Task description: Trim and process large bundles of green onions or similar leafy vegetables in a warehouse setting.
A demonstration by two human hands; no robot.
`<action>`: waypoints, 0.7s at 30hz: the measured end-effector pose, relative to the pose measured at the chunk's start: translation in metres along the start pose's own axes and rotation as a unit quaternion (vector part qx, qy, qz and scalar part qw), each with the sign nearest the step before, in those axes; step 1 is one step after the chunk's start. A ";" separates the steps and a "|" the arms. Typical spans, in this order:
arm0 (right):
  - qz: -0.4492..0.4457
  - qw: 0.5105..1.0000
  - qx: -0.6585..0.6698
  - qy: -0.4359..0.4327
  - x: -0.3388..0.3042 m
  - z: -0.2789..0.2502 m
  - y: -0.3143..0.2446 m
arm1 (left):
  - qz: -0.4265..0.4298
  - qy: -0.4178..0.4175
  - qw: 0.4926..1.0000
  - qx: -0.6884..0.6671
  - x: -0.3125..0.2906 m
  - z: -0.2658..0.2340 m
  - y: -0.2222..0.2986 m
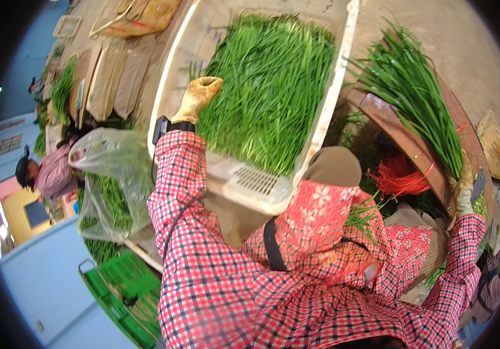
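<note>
Left hand (199, 96) in matt, rough tan cloth glove, over a smooth white plastic crate (261, 189). Checked red cotton sleeve (186, 192). Below it, glossy clear plastic bag (113, 174). Right hand (465, 186) on rusty matt metal tray (404, 136); beside it, glossy red rubber bands (398, 177).

Green chives (273, 81) fill a white crate (250, 186). The glove (199, 96) is tan. Sleeves (192, 232) are red-and-white check, the hat (314, 227) red with a floral print, the ties (398, 177) bright red.
</note>
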State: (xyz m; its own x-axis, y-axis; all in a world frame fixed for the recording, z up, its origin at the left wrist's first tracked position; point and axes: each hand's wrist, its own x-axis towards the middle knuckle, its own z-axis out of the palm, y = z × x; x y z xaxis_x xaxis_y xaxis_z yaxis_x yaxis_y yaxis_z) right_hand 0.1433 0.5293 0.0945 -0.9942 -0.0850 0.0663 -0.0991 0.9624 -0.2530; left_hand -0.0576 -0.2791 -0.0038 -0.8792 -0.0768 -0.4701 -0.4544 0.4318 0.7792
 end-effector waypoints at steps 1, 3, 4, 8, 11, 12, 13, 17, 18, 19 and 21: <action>0.023 1.000 0.003 -0.006 -0.002 -0.001 -0.001 | 0.057 0.010 0.998 0.005 0.015 0.016 0.010; 0.030 0.999 -0.027 -0.021 -0.005 -0.003 -0.007 | 0.152 0.058 0.985 0.050 0.045 0.052 0.033; 0.086 0.995 0.011 -0.048 -0.004 -0.003 -0.011 | 0.172 0.077 0.979 0.073 0.059 0.068 0.045; 0.059 0.986 -0.141 -0.066 -0.006 -0.012 -0.030 | 0.203 0.130 0.945 0.222 0.111 0.120 0.077; 0.018 0.993 -0.105 -0.054 -0.008 -0.019 -0.040 | 0.217 0.161 0.925 0.268 0.149 0.153 0.082; 0.001 0.997 -0.069 -0.038 -0.008 -0.020 -0.043 | 0.206 0.164 0.921 0.286 0.162 0.163 0.082; 0.007 0.999 -0.037 -0.035 -0.008 -0.021 -0.043 | 0.201 0.171 0.915 0.304 0.175 0.172 0.081; 0.035 0.998 -0.033 -0.029 -0.007 -0.022 -0.045 | 0.147 0.120 0.902 0.388 0.215 0.192 0.084; 0.011 1.000 -0.024 -0.014 -0.006 -0.021 -0.045 | 0.164 0.119 0.907 0.368 0.220 0.194 0.086; 0.000 1.000 -0.020 -0.008 -0.006 -0.021 -0.046 | 0.159 0.103 0.907 0.375 0.224 0.198 0.090; -0.034 0.998 0.052 0.012 -0.005 -0.021 -0.049 | 0.166 0.067 0.879 0.442 0.224 0.206 0.097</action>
State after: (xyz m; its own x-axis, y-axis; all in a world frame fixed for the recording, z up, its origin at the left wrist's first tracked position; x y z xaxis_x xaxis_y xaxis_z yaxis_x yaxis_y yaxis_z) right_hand 0.1536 0.4880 0.1271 -0.9839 -0.1407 0.1100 -0.1706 0.9227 -0.3456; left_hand -0.2692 -0.0696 -0.1186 -0.9783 0.1056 -0.1782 0.0671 0.9754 0.2097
